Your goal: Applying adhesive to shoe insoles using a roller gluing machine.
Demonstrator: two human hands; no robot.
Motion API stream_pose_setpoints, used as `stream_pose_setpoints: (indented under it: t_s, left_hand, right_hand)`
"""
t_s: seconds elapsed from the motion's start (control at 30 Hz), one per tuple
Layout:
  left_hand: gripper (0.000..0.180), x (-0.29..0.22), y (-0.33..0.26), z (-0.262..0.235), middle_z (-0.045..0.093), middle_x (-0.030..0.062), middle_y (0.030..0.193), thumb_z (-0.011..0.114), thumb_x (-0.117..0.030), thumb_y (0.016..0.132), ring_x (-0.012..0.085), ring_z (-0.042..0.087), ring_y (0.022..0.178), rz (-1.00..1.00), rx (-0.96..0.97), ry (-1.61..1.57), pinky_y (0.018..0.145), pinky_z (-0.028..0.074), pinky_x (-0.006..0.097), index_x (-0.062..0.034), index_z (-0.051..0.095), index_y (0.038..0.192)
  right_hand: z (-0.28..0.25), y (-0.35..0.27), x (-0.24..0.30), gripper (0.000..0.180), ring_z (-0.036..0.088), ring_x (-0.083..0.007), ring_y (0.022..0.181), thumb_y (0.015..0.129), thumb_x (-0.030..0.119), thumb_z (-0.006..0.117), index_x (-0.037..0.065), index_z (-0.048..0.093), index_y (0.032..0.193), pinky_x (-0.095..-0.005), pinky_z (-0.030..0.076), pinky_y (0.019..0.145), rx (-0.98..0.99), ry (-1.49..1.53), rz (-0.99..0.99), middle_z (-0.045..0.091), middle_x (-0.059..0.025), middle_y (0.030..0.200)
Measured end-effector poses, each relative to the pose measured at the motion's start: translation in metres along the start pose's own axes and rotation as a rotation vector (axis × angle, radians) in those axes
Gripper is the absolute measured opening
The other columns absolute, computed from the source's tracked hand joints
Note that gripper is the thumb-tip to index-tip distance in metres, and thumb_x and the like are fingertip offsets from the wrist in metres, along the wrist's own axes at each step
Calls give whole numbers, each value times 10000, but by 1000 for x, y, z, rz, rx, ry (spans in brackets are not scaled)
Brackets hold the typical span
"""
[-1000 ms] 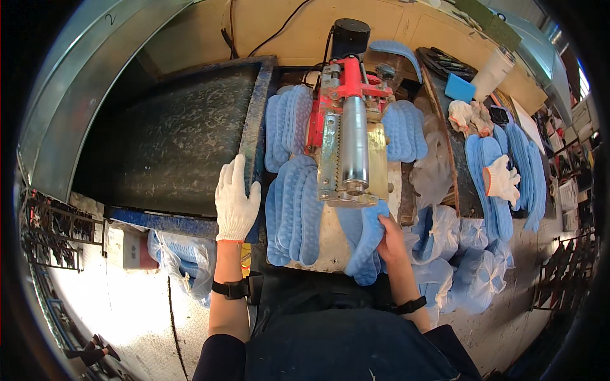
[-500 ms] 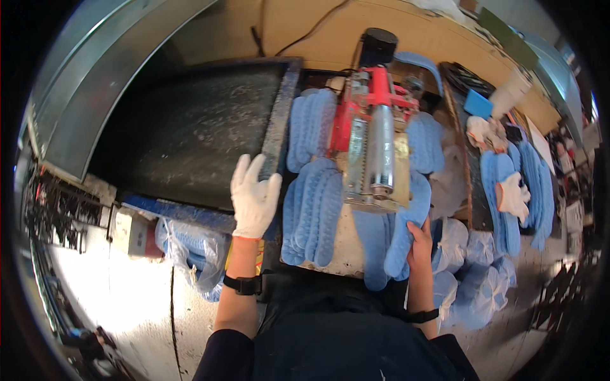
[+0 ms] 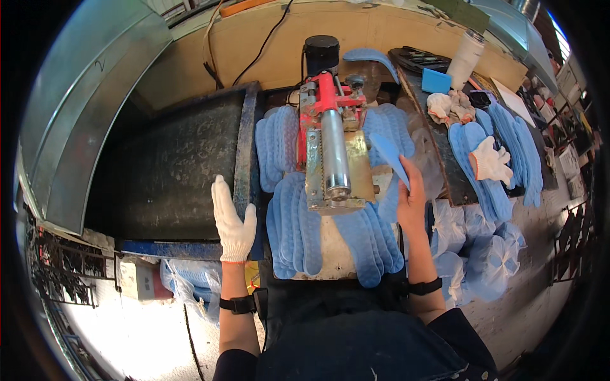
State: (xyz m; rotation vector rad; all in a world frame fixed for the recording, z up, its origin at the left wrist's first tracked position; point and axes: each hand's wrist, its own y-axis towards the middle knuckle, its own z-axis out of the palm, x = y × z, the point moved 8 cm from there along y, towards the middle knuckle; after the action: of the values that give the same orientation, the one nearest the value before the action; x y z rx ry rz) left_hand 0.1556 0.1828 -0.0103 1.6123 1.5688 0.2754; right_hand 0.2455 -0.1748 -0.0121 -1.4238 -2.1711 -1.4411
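My right hand [image 3: 412, 197], bare, pinches a blue insole [image 3: 387, 157] that is tilted up beside the machine's right side. My left hand [image 3: 234, 225] wears a white knit glove; its fingers are stretched out, and it holds nothing near the frame edge of the black conveyor belt [image 3: 184, 171]. Between the hands stands a red machine with a steel roller [image 3: 335, 155]. Fanned rows of blue insoles lie around it: a front left row [image 3: 292, 222], a front right row [image 3: 368, 238], a back left row [image 3: 276, 143] and a back right row [image 3: 391, 127].
On the dark side table [image 3: 438, 152] at right lie more insoles [image 3: 524, 149], a white glove [image 3: 490, 160], a blue box [image 3: 436, 80] and a white bottle [image 3: 467, 57]. Bagged insoles [image 3: 489, 267] stand below it. Another bag [image 3: 194, 282] sits under the belt.
My right hand has lifted an insole from the front right row and tilted it up beside the machine. My left hand stays open by the belt, its fingers closer together. The view has shifted.
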Motion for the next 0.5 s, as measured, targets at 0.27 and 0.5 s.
stream_pose_setpoints:
  t_s: [0.27, 0.5]
  left_hand:
    - [532, -7, -4, 11, 509, 237, 1361, 662, -137, 808, 456, 304, 1373, 85, 217, 332, 1114, 251, 502, -28, 552, 1316]
    - [516, 3, 0, 5, 332, 170, 1530, 489, -249, 938, 419, 134, 1453, -90, 193, 132, 1163, 137, 471, 0, 471, 1390]
  right_hand:
    - [19, -44, -60, 504, 513, -208, 1164, 928, 26, 511, 25, 379, 1414, -313, 383, 1000, -171, 905, 689, 534, -104, 1286]
    - [7, -25, -44, 483, 536, -259, 1131, 912, -23, 497, 19, 417, 1386, -332, 389, 998, -59, 454, 434, 558, -126, 1245]
